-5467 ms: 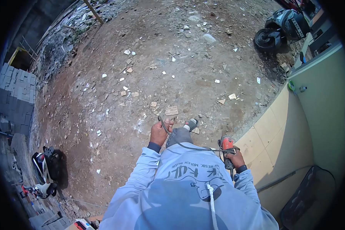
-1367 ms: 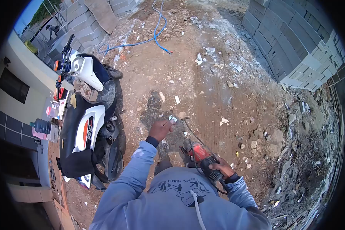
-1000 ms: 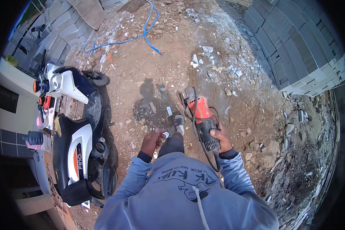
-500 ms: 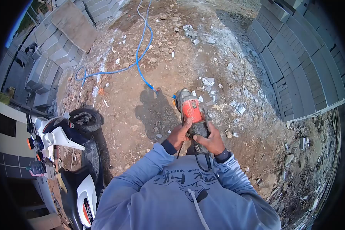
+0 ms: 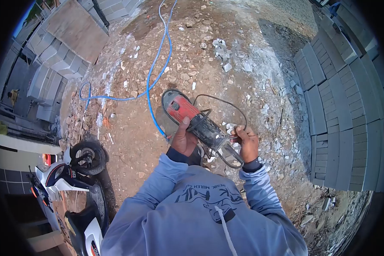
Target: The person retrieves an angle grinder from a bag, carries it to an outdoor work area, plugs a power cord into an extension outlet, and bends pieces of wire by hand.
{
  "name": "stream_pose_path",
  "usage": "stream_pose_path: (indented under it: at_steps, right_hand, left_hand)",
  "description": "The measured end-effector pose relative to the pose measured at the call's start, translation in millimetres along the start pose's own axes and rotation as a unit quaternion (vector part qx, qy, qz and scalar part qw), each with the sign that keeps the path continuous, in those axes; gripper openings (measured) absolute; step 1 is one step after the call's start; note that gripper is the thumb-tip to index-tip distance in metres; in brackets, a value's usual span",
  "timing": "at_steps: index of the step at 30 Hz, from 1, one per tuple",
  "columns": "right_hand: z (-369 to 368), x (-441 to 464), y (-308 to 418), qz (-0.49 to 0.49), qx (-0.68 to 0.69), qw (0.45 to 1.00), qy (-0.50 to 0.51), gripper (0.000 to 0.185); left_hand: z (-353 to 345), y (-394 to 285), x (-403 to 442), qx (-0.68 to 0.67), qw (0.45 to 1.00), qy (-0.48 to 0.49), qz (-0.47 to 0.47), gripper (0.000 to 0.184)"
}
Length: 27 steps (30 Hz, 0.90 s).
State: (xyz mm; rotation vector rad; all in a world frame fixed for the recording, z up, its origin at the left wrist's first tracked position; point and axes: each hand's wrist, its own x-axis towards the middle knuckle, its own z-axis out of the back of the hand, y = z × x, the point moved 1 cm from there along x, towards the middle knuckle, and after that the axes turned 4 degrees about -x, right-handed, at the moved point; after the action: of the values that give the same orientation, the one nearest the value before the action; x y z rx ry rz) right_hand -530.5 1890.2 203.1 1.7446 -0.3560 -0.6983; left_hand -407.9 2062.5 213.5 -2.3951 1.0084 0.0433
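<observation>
A red and black angle grinder [image 5: 207, 130] is held in front of my chest, tilted with its guarded head up and to the left. My left hand [image 5: 184, 140] grips the body from below, its thumb on the red part. At the rear end, my right hand [image 5: 247, 144] has its fingers closed in a pinch on the dark power cord [image 5: 230, 103]. That cord loops over the grinder and around its back. The grinder's disc is hidden from this side.
A blue hose [image 5: 148, 85] snakes across the rubble-strewn dirt ground [image 5: 128, 158]. Stacked grey blocks [image 5: 339, 111] line the right; more blocks [image 5: 55, 64] and a leaning board [image 5: 77, 30] stand at the upper left. A motorbike [image 5: 79, 183] is parked on my left.
The grinder has turned, its head swinging left. My right hand has moved from the grinder's body to the cord at its rear. The view has shifted a little.
</observation>
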Motion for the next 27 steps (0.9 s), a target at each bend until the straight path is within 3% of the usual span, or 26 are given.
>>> stream_pose_path:
  at_steps: [2,3,5,6,7,10,11,14,15,18,19,22,23,26,27]
  right_hand:
    - [11,62,-21,-0.102,-0.096,0.990,0.024,0.022]
    - [14,92,-31,-0.115,-0.145,0.978,0.097,0.024]
    - [31,144,-48,0.059,-0.408,0.904,0.112,0.025]
    - [33,186,-37,0.155,-0.528,0.827,0.118,0.025]
    - [25,209,0,0.092,-0.517,0.849,0.062,0.028]
    - [14,291,104,-0.054,-0.239,0.967,0.068,0.029]
    - [12,316,128,-0.012,-0.250,0.959,0.133,0.034]
    - [-13,360,204,-0.081,-0.261,0.914,0.300,0.037]
    - [-16,379,200,-0.056,-0.155,0.941,0.297,0.047]
    - [-22,439,208,0.074,-0.172,0.953,0.239,0.063]
    - [-21,464,204,0.163,-0.261,0.933,0.185,0.069]
    - [-10,540,213,0.197,-0.243,0.947,0.069,0.070]
    - [-3,573,223,0.236,-0.259,0.935,0.053,0.069]
    - [34,673,235,0.190,-0.242,0.950,0.047,0.067]
    - [48,705,246,0.204,-0.266,0.942,0.033,0.063]
  left_hand:
    - [-6,-17,63,0.018,1.000,0.018,0.004,0.055]
    - [-7,-21,96,0.035,0.999,0.010,-0.014,0.057]
    - [-10,-31,157,0.103,0.994,0.026,-0.025,0.057]
    - [-18,-42,198,0.136,0.989,0.040,-0.042,0.056]
    - [-26,-49,229,0.180,0.982,0.018,-0.058,0.052]
    - [-48,-71,307,0.310,0.949,-0.025,0.046,0.045]
    - [-64,-74,329,0.328,0.944,-0.008,0.039,0.041]
    - [-128,-92,383,0.333,0.939,0.072,0.038,0.040]
    - [-140,-98,403,0.366,0.926,0.079,0.047,0.040]
    - [-149,-88,484,0.417,0.893,0.169,-0.028,0.042]
    - [-152,-84,506,0.435,0.878,0.194,-0.046,0.043]
    - [-177,-79,576,0.445,0.877,0.184,0.003,0.049]
    - [-180,-72,607,0.465,0.863,0.194,-0.034,0.052]
    - [-205,-58,709,0.511,0.838,0.190,-0.027,0.050]
    - [-218,-53,745,0.566,0.799,0.183,-0.089,0.052]
